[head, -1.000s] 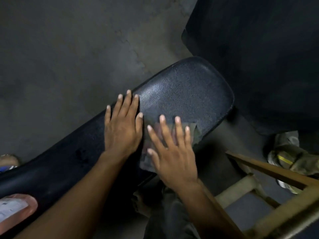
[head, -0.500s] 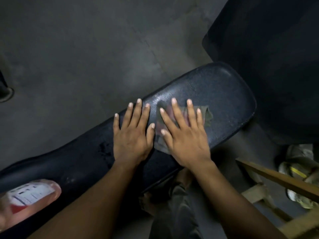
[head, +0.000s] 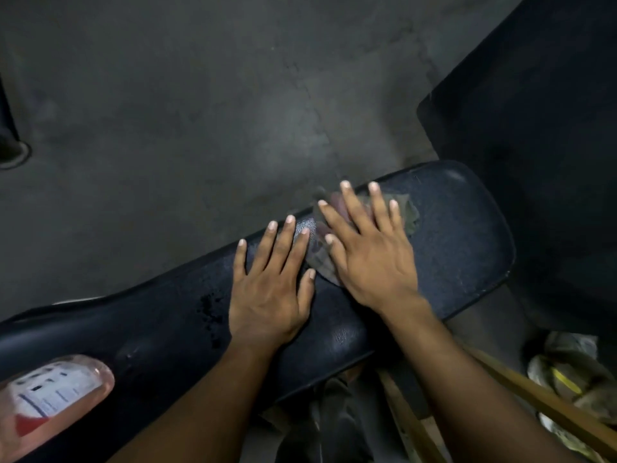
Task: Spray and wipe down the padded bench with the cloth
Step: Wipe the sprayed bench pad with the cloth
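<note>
A long black padded bench (head: 460, 248) runs from lower left to upper right across the head view. My right hand (head: 370, 252) lies flat with fingers spread on a thin grey-green cloth (head: 411, 218), pressing it to the pad near the bench's far edge. Most of the cloth is hidden under the hand. My left hand (head: 270, 289) rests flat on the bare pad just left of it, fingers apart, holding nothing. A pink spray bottle (head: 50, 399) with a white label lies on the bench at the lower left.
Grey concrete floor (head: 200, 111) lies beyond the bench. A dark padded block (head: 534, 145) stands at the upper right. Wooden bars (head: 534, 402) and crumpled rags (head: 574, 372) sit at the lower right. A dark round foot (head: 10, 152) is at the left edge.
My right hand has slid the cloth away from me across the pad, from its near side toward its far edge. My left hand stays flat on the bench.
</note>
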